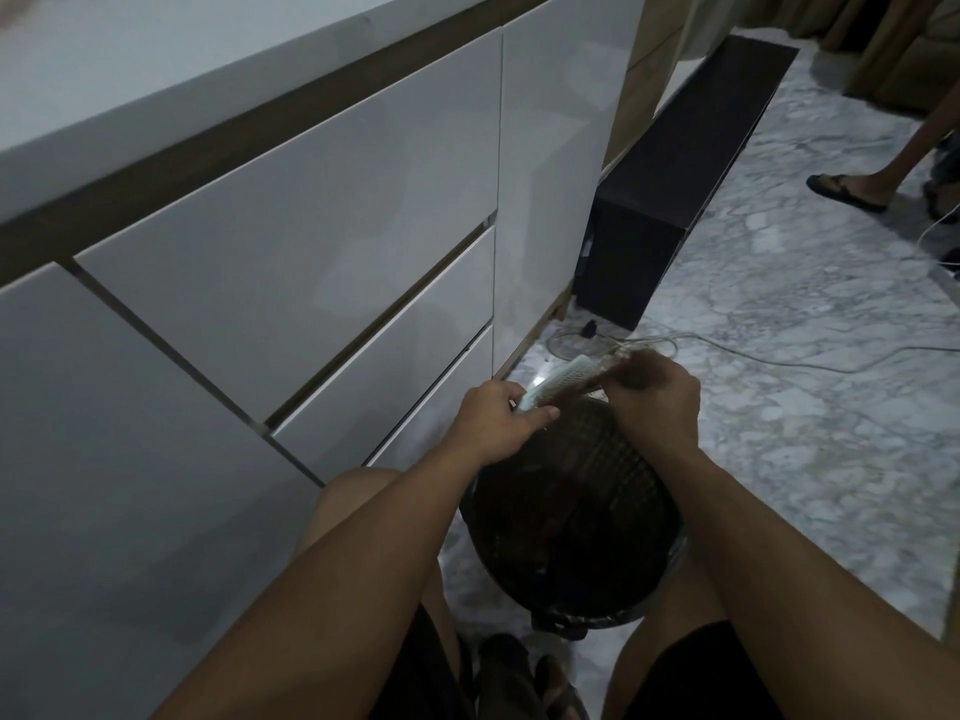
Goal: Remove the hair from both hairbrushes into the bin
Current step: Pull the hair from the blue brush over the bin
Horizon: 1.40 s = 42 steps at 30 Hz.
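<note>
Your bin (571,517) stands on the floor (810,418) between your knees, just right of the drawer cabinet (291,252). Above its far rim your left hand (493,420) holds the hairbrush (558,387), with your right hand (654,402) at the brush's right end. Cables (727,350) lie on the floor behind the bin, before a low box (670,189)

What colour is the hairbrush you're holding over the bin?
Pale mint or whitish, seen in the head view: the hairbrush is gripped by the left hand.
</note>
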Each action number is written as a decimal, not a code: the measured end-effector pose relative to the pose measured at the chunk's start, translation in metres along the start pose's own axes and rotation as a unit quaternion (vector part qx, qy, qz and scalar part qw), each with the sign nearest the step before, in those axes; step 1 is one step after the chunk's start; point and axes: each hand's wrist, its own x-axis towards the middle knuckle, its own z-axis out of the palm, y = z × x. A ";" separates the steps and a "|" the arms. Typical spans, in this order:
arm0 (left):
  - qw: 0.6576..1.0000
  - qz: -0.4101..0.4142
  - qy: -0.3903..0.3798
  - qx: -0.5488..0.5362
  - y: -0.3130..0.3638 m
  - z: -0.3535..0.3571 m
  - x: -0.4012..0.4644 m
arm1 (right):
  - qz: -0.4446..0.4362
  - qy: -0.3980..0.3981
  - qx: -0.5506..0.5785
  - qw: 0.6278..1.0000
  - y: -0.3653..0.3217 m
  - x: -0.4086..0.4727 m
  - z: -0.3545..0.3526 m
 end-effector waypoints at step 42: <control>0.998 0.023 0.051 0.036 -0.003 -0.004 -0.001 | -0.014 -0.151 0.024 0.988 -0.006 0.002 -0.013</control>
